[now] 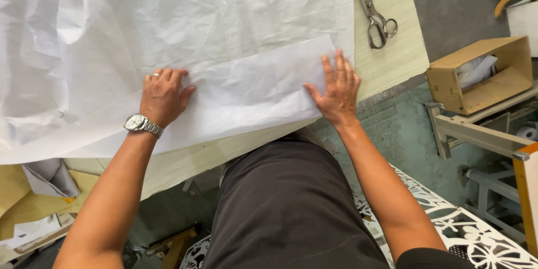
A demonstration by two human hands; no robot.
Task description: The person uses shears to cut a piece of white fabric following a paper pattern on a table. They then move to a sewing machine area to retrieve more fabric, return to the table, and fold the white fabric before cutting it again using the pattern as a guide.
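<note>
step: smoothing folded white sheet [246, 92] on table [392, 50]
left hand [162, 96]: flat, no grip
right hand [336, 92]: fingers spread, pressing fold edge (scissors [374, 14] idle)
next: likely needs firm crease

Both arms are bare down to the wrists. Just behind the left hand [163, 96] sits a silver metal wristwatch [138, 123] with a pale round dial and link band, and one finger of that hand carries a slim ring [156, 74]. The right hand [337, 93] wears nothing; dark charcoal trousers [286, 207] cover the lap.
</note>
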